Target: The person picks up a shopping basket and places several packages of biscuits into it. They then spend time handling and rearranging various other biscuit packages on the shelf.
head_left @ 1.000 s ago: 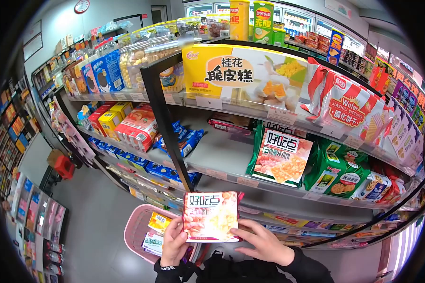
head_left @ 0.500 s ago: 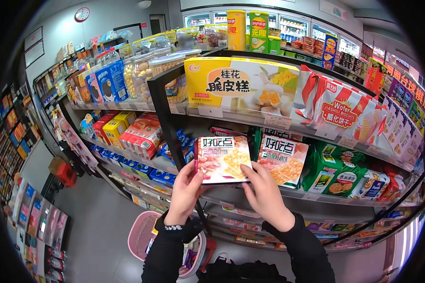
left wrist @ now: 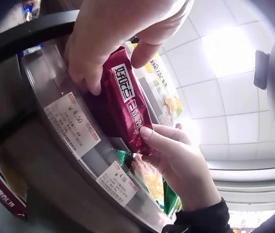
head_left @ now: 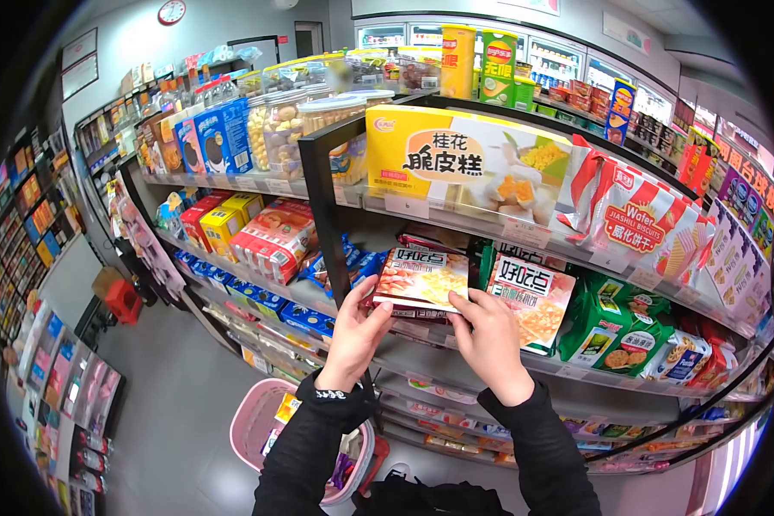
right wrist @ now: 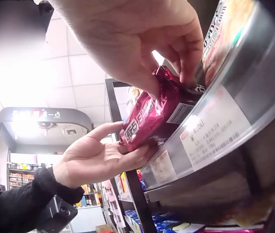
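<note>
A dark-red biscuit pack (head_left: 421,279) lies at the edge of the middle shelf, its printed front facing up and tilted toward the camera. My left hand (head_left: 357,331) grips its left end, and my right hand (head_left: 490,340) pinches its right end. In the left wrist view the pack's glossy side (left wrist: 123,102) shows between both hands, just over the shelf lip. The right wrist view shows the same pack (right wrist: 152,114) with the left hand's fingers under one end. Beside it stands a similar pack in green (head_left: 531,301).
A black shelf post (head_left: 325,215) rises left of the pack. Above is a shelf with a yellow box (head_left: 404,155); green packs (head_left: 615,331) stand to the right. A pink basket (head_left: 248,421) holding several packages is on the floor below.
Both hands have raised the pack from above the basket and moved it forward to the middle shelf. It now tilts further back at the shelf edge.
</note>
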`<state>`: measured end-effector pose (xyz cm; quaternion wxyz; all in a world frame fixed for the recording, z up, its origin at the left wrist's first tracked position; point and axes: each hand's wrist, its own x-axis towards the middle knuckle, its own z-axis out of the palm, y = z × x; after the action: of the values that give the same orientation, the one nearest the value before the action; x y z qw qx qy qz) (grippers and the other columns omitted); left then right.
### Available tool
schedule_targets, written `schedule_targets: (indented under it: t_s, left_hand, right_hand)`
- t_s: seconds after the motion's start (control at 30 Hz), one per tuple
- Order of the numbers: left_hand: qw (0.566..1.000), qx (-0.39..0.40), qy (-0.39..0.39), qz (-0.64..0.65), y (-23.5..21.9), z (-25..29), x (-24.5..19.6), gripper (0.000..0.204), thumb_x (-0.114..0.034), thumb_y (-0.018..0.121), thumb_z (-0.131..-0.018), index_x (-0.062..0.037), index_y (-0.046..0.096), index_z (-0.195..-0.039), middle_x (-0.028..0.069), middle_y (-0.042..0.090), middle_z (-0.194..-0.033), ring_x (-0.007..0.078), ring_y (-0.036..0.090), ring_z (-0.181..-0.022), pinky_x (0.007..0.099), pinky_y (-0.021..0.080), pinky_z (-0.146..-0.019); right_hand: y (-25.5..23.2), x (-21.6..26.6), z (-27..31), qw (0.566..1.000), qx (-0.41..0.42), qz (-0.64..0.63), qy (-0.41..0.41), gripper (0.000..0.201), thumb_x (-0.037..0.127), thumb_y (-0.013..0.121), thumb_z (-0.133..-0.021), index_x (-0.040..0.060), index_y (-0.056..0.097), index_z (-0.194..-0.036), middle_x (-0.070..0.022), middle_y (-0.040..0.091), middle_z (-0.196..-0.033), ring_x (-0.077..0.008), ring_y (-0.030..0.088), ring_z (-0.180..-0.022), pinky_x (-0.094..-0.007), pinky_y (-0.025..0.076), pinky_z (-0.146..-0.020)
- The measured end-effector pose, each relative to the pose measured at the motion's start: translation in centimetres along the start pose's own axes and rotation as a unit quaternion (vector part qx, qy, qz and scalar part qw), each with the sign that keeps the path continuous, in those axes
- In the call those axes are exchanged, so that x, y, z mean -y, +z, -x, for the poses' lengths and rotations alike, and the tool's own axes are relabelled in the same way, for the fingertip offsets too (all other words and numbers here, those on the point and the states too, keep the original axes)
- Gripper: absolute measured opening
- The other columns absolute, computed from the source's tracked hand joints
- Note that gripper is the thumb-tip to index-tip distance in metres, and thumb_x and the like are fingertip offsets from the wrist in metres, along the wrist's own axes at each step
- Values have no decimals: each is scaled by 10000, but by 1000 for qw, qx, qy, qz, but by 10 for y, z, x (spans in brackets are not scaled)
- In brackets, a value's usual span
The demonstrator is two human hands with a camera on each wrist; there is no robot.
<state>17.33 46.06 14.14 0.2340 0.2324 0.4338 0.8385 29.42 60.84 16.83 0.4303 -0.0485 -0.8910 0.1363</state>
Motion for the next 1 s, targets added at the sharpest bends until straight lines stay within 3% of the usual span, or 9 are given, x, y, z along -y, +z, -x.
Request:
schedule_targets:
  t_s: [0.23,0.3,0.5,0.57,0.77,0.83,0.9,0.97,1.0]
  left_hand:
    - [997,-27,42,-53,-8,28,6,584,-7,547,-821,-12,246,-1321,132,427,-1205,212,490,-1064,322,444,-876]
    - [984,-50,109,-132,-11,37,13,597,27,529,-811,-3,231,-1328,135,405,-1226,211,482,-1069,314,440,-869]
    - [986,-6,90,-142,-17,26,22,621,61,498,-799,2,216,-1350,94,254,-1370,198,435,-1119,257,415,-853]
    - [982,-7,118,-147,-18,18,26,581,84,487,-799,52,239,-1324,126,311,-1337,214,420,-1148,307,418,-886]
    - [985,-13,94,-147,-16,26,19,569,63,502,-805,48,257,-1319,119,313,-1344,218,414,-1157,313,415,-897]
    - [982,-25,92,-165,-16,39,14,566,62,498,-803,10,278,-1321,94,346,-1304,191,424,-1137,251,412,-864]
    - [979,-29,102,-175,-20,52,17,471,52,496,-810,18,354,-1258,94,428,-1222,154,477,-1058,236,423,-835]
    - [981,-6,50,-186,-30,61,24,393,34,493,-820,24,409,-1204,97,499,-1140,137,516,-999,227,427,-815]
    - [981,14,20,-191,-36,63,31,365,14,489,-831,29,422,-1190,103,524,-1107,143,535,-965,244,432,-820]
  right_hand:
    - [11,-2,-2,999,-38,14,-6,245,90,638,-693,56,641,-935,-142,591,-912,-296,559,-785,-378,442,-694]
    - [14,0,-2,999,-36,20,-3,240,96,635,-697,58,639,-934,-137,591,-907,-291,557,-782,-378,439,-691]
    - [21,2,0,997,-26,74,-12,255,132,632,-710,58,621,-954,-124,582,-886,-273,542,-763,-373,421,-684]
    - [20,4,0,996,-5,87,-3,272,141,634,-710,58,614,-968,-121,578,-884,-269,537,-764,-373,416,-684]
    - [1,8,7,996,64,66,1,349,129,649,-698,50,566,-1027,-118,538,-936,-275,509,-824,-372,413,-708]
    - [-13,11,14,997,67,47,9,359,110,651,-696,46,550,-1034,-117,523,-967,-283,499,-836,-370,415,-733]
    - [-26,11,26,997,64,-24,-45,315,100,646,-702,44,560,-1000,-106,529,-938,-284,506,-833,-369,421,-736]
    - [-28,7,45,993,82,-76,-39,262,100,625,-725,41,569,-974,-110,551,-883,-288,527,-810,-361,434,-714]
    - [-22,-1,58,980,152,-126,-20,250,105,615,-735,35,569,-970,-122,562,-856,-294,541,-803,-362,441,-703]
